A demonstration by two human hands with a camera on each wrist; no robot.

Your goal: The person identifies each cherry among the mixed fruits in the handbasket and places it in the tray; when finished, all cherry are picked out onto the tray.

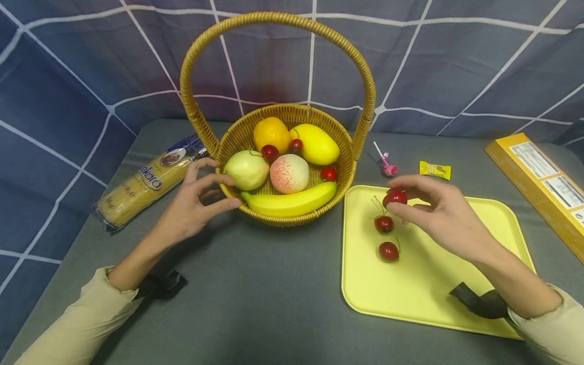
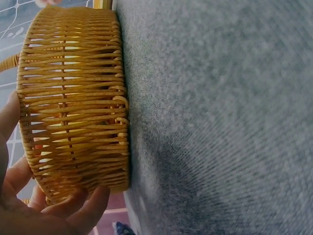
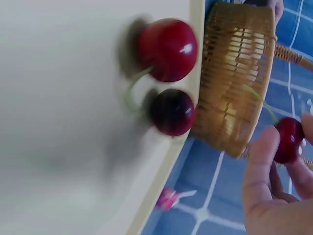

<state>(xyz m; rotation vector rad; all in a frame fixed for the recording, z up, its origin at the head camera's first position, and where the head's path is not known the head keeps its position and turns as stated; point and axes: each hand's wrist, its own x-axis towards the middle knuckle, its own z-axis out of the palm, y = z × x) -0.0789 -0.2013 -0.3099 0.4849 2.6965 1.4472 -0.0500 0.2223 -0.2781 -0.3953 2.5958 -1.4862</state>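
My right hand (image 1: 440, 215) pinches a dark red cherry (image 1: 395, 198) between thumb and fingertips, above the yellow tray (image 1: 424, 284); its green stem shows in the right wrist view. Two more cherries, a nearer one (image 1: 389, 251) and one beyond it (image 1: 384, 223), lie on the tray. At the wicker basket's (image 2: 73, 98) left side, my left hand (image 1: 193, 203) holds the rim, fingers against the woven wall. Inside the basket are a pear (image 1: 247, 170), an orange (image 1: 271, 135), a peach (image 1: 289, 174), a yellow mango (image 1: 319, 145), a banana (image 1: 292, 201) and cherries (image 1: 270, 153).
Left of the basket lies a pasta packet (image 1: 146, 182). Behind the tray are a pink lollipop (image 1: 388, 166) and a yellow wrapped candy (image 1: 435, 170). An orange box (image 1: 543, 182) lies at the far right. The basket's tall handle (image 1: 277, 19) arches overhead.
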